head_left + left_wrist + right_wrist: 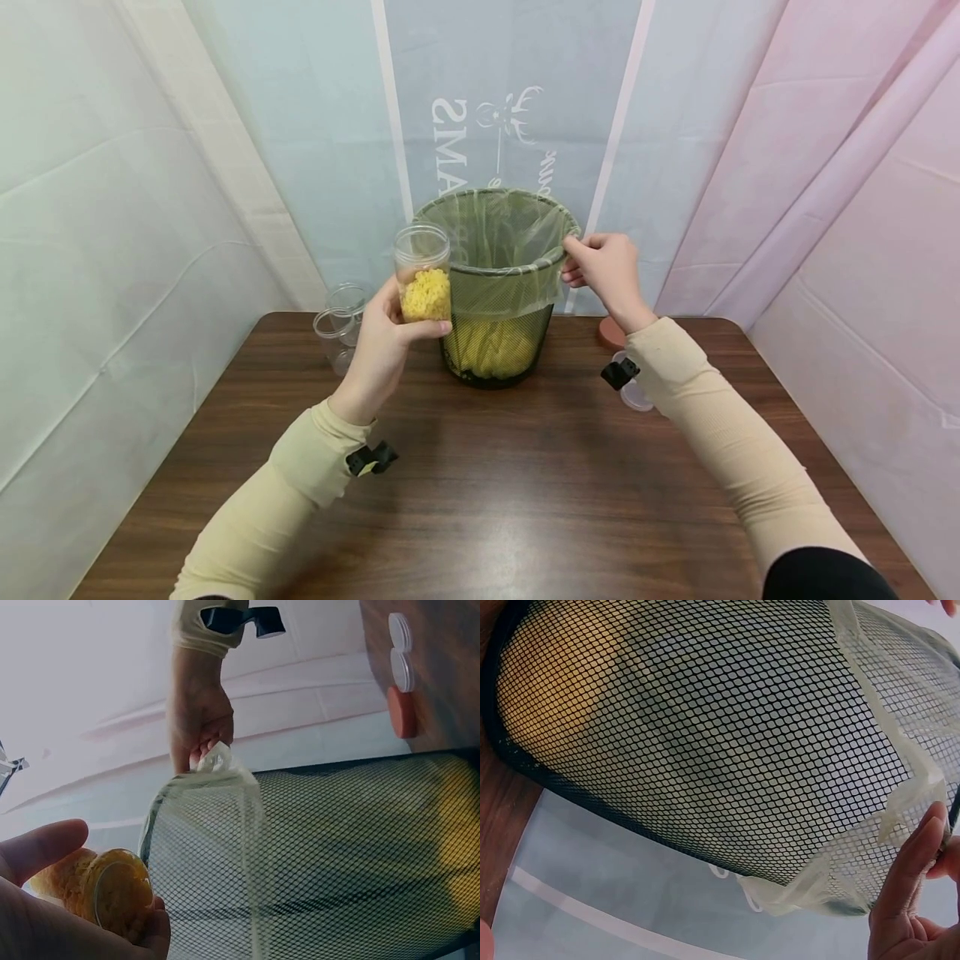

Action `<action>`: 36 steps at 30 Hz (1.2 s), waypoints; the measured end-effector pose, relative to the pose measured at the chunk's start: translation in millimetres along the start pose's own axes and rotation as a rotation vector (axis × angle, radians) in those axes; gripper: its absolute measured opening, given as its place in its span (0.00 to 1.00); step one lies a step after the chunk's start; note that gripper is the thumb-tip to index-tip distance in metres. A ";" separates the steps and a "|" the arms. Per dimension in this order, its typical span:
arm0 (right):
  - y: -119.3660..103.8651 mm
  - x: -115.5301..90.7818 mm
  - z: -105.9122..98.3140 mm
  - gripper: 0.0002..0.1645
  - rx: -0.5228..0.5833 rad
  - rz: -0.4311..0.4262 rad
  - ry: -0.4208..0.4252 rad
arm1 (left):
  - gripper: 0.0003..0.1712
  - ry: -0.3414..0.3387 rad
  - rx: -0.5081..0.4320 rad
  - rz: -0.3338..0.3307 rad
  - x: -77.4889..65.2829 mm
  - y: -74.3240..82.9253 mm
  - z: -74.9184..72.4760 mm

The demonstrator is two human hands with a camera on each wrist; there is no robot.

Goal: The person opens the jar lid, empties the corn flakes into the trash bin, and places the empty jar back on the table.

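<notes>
My left hand (377,348) grips a clear plastic jar (422,258) at the left side of the bin, its open mouth upward. Yellow crumbly bits (427,296) fill about its lower half. My right hand (609,268) pinches the translucent bin liner (487,302) at the right of the rim; the thumb shows against it in the right wrist view. The liner is folded over the top of a black mesh bin (542,337), which stands upright at the back of the table. A yellow mass (498,346) shows through the mesh at the bottom.
Two clear jars without lids (333,337) stand left of the bin, partly behind my left hand. On the right lie a reddish-brown lid (611,333) and two clear lids (637,397), partly hidden by my right wrist. Fabric curtains (315,125) enclose the wooden table (480,492).
</notes>
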State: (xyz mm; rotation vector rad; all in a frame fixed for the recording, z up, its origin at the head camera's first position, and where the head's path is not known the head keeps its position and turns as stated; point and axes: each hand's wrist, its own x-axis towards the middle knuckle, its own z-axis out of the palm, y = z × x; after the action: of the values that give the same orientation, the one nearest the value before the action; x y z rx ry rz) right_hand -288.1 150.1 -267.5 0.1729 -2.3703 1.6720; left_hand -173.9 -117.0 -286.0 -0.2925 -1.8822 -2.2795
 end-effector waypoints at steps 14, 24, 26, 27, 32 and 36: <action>0.0 -0.3 1.1 0.18 -0.020 -0.007 0.012 | 0.39 0.023 0.137 -0.035 19.7 19.6 -4.1; -2.1 -3.4 2.2 0.18 -0.023 -0.019 0.014 | 0.34 0.054 0.208 -0.006 29.2 25.4 -7.2; -2.5 -3.7 2.8 0.18 -0.020 -0.019 0.015 | 0.34 0.058 0.217 0.008 30.9 26.3 -7.3; -2.6 -3.7 3.1 0.18 -0.020 -0.020 0.017 | 0.35 0.060 0.219 0.015 31.7 26.9 -7.2; -2.0 -3.5 4.3 0.17 -0.019 -0.028 0.029 | 0.35 0.073 0.225 0.045 35.1 30.0 -7.3; -1.8 -3.9 4.8 0.17 -0.020 -0.035 0.039 | 0.33 0.076 0.275 0.068 36.4 31.4 -9.6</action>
State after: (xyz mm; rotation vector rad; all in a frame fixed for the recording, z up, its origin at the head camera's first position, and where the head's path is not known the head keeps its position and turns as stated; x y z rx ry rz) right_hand -284.6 144.9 -268.4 0.1758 -2.3416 1.6201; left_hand -201.4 -132.6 -248.6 -0.2234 -2.0786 -1.9294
